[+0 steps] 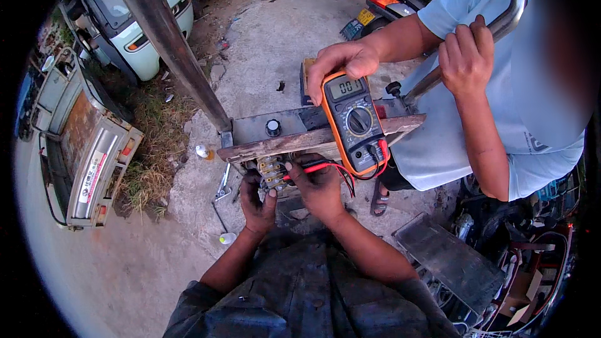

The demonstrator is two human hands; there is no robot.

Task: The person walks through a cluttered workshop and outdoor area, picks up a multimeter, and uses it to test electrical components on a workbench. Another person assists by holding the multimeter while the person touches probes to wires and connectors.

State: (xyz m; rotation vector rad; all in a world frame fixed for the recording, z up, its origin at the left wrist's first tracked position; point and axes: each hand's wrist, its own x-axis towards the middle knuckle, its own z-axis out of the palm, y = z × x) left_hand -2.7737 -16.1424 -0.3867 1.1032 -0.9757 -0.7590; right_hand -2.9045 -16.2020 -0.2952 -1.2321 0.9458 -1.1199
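Observation:
My right hand (320, 193) pinches a red test probe (304, 171), its tip pointing left at a terminal block (272, 173) with brass-coloured contacts. My left hand (258, 205) is closed around the block's left lower edge, fingers curled and thumb up; part of its grip is hidden. Above my right hand is an orange-rimmed digital multimeter (355, 122) with its display lit. A co-worker's hand (343, 66) holds the meter by its top. Red and black test leads (348, 178) run from its lower sockets toward my right hand.
A worn wooden board (282, 144) crosses a metal frame with a black knob (273, 128). The co-worker's other hand (466, 56) grips a bent metal bar (510, 19). A wrench (223, 183) and small bottles (203, 151) lie at the left. Vehicles and scrap parts (494, 213) stand around.

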